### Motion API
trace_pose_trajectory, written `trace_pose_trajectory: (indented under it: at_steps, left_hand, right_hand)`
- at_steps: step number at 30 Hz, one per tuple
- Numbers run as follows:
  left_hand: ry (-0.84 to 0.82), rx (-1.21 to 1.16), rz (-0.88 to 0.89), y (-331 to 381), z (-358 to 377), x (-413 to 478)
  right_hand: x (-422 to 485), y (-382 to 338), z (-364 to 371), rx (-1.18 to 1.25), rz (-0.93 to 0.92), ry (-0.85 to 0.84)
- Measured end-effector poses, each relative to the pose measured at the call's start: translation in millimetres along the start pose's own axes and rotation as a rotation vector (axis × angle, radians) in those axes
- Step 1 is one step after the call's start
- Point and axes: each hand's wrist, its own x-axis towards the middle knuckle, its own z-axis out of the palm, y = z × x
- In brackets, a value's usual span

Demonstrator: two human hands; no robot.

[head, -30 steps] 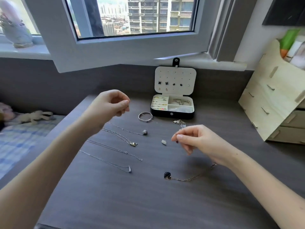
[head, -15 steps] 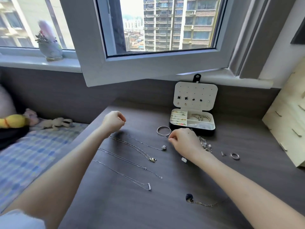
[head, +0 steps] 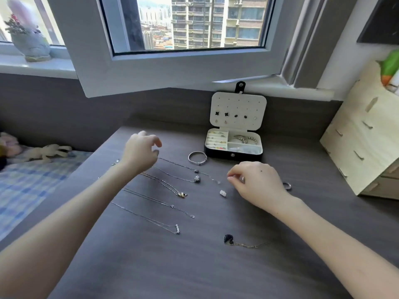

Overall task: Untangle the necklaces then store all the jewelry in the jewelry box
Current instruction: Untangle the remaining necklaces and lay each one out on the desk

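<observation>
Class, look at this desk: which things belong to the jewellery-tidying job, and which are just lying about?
Part of the job:
jewelry box
bangle
laid-out necklaces
dark-pendant necklace
ring
small silver charm

Just lying about:
plush toy
wooden organiser
plant pot on the sill
checked bedcover

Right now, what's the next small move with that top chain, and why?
Probably set the top chain flat, parallel to the straight necklaces below it: it stretches between the left hand and right hand, just clear of the bangle. Grip unclear.
</observation>
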Motion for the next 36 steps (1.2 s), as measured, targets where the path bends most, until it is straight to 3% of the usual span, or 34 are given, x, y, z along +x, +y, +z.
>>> trace_pose_trajectory:
  at_steps: [2, 5, 8, 15, 21, 25, 29, 36]
  left_hand:
    - [-0.038, -0.108, 0.125, 28.9, -5.0, -22.3]
    - [-0.271, -0.237, 0.303, 69.8, -10.4, -65.3]
    - [-0.466, -0.178, 0.432, 99.0, -4.8, -103.9]
    - [-0.557, -0.163, 0.494, 121.3, 10.3, -135.1]
    - [-0.612, -0.11, 0.453, 125.1, 8.4, -135.9]
    - [-0.61, -0.199, 0.401, 126.2, 7.2, -139.9]
    - [-0.518, -0.428, 0.248, 119.6, 1.5, -149.5]
    - [-0.394, -0.937, -0.147, 93.1, -25.5, -148.4]
  right_hand:
    - [-19.2, 13.1, -10.0, 0.051, 0.025, -0.048]
    - [-47.0, 33.3, -20.7, 0.118, 0.059, -0.117]
    - [-69.1, 55.6, -26.2, 0.082, 0.082, -0.125]
    - [-97.5, 96.0, -28.4, 0.047, 0.112, -0.139]
    - [-106.2, 97.0, -22.6, 0.192, 0.136, -0.074]
    - [-105.4, 92.5, -16.8, 0.249, 0.171, -0.054]
    - [-113.0, 86.4, -14.6, 0.332, 0.189, 0.023]
    - [-120.1, 86.9, -23.0, 0.77, 0.35, 0.152]
